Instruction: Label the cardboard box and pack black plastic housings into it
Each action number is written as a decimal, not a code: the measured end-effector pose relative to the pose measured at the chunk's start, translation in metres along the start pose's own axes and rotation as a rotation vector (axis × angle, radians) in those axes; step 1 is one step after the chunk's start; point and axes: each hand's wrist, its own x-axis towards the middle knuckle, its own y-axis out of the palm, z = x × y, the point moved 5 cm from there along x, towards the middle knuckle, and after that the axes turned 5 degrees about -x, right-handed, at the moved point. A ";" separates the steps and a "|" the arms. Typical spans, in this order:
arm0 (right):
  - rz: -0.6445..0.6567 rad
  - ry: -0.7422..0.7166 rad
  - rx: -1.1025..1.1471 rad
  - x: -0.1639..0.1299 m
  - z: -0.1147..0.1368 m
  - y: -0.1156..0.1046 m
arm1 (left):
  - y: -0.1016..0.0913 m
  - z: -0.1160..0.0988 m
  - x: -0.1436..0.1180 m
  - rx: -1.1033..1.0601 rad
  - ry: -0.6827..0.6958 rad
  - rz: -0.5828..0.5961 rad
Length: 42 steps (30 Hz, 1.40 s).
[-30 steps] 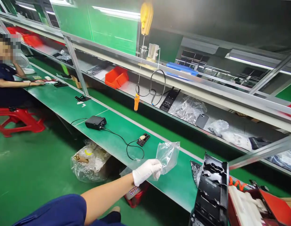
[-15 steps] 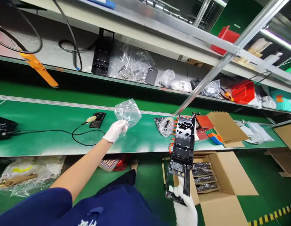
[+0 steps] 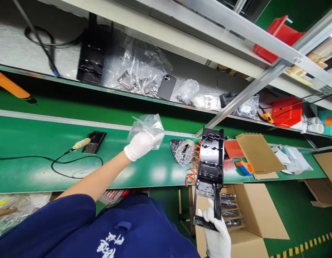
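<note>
Closed around the end bar of a long black frame [image 3: 210,172], the gloved right hand [image 3: 218,233] has its fingers bent through the rectangular opening nearest the body, with hardly any gap left between fingers and bar. Gloved too, the left hand [image 3: 141,145] is bunched on a clear plastic bag [image 3: 149,123], gripping it by its near part while the rest puffs up past the knuckles; the fingertips themselves are hard to make out. Frame and bag are both off the surface: the bag above the green bench [image 3: 144,175], the frame reaching from over the bench out past its front edge, above an open cardboard box [image 3: 262,211]. Judging by its look, the frame is stiff and probably moderate in weight, though whether it is metal or plastic I cannot tell; held at one end, it likely wants to tip at the far end, so a second hold along the side walls would steady it. Its shiny inner face could be slick or easily scratched, which makes the bar and edges the safer places to hold. As for the bag, it seems feather-light, limp and slippery, easily torn, and best pinched at the rim
</note>
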 end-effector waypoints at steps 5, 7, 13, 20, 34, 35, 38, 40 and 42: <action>-0.069 -0.023 -0.026 0.004 0.016 -0.001 | 0.114 0.010 -0.006 0.325 0.217 0.564; -0.084 -0.015 -0.033 0.009 0.020 -0.008 | 0.140 0.030 -0.018 0.486 0.257 0.735; -0.043 -0.027 -0.108 0.033 0.048 -0.022 | 0.151 0.093 -0.043 0.617 0.133 0.785; 0.078 0.024 -0.137 0.055 0.069 -0.016 | 0.144 0.120 -0.075 0.648 -0.031 0.817; 0.173 0.038 -0.237 0.082 0.069 -0.036 | 0.138 0.117 -0.109 0.628 -0.320 0.622; 0.177 0.043 -0.232 0.084 0.068 -0.035 | 0.139 0.113 -0.111 0.632 -0.337 0.597; 0.192 0.064 -0.217 0.087 0.070 -0.029 | 0.154 0.097 -0.122 0.608 -0.342 0.574; 0.194 0.081 -0.214 0.089 0.071 -0.025 | 0.171 0.086 -0.132 0.573 -0.311 0.606; 0.193 0.089 -0.217 0.093 0.071 -0.024 | 0.191 0.078 -0.142 0.547 -0.279 0.659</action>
